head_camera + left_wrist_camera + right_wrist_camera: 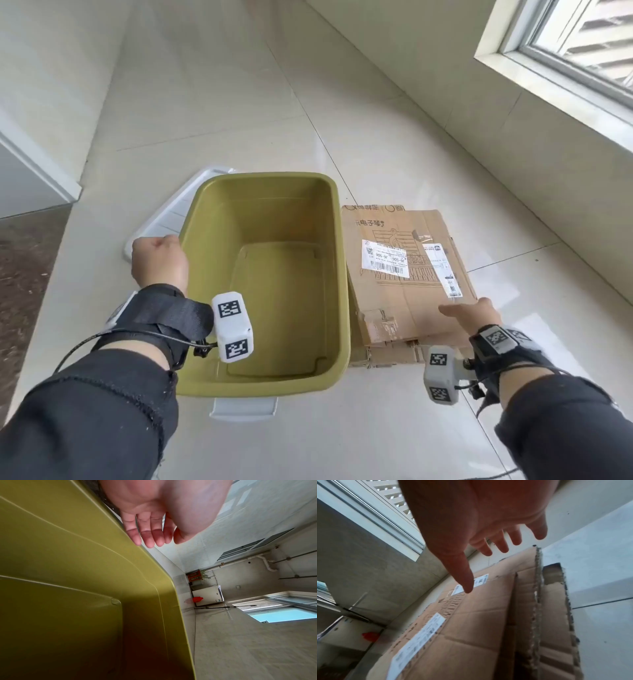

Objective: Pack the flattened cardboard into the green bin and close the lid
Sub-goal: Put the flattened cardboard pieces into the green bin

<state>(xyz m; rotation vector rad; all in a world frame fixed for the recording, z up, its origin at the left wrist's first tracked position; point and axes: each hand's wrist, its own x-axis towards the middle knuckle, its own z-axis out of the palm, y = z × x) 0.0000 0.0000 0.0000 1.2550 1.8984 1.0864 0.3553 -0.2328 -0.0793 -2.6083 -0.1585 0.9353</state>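
The green bin (342,274) stands open and empty on the tiled floor in the head view. Its white lid (171,212) lies on the floor at the bin's far left side, partly hidden by it. My left hand (161,257) is at the bin's left rim; in the left wrist view its straight fingers (150,536) touch the top of that rim (145,555). A stack of flattened cardboard (404,291) with white shipping labels lies flat against the bin's right side. My right hand (466,311) hovers over its near right corner, fingers spread and holding nothing, with the cardboard (479,628) below it.
A white latch (243,407) sticks out at the bin's near end. A wall with a window (582,44) runs along the right. At the left are a white panel (34,171) and a strip of dark flooring (20,291). Pale floor tiles (239,120) stretch beyond the bin.
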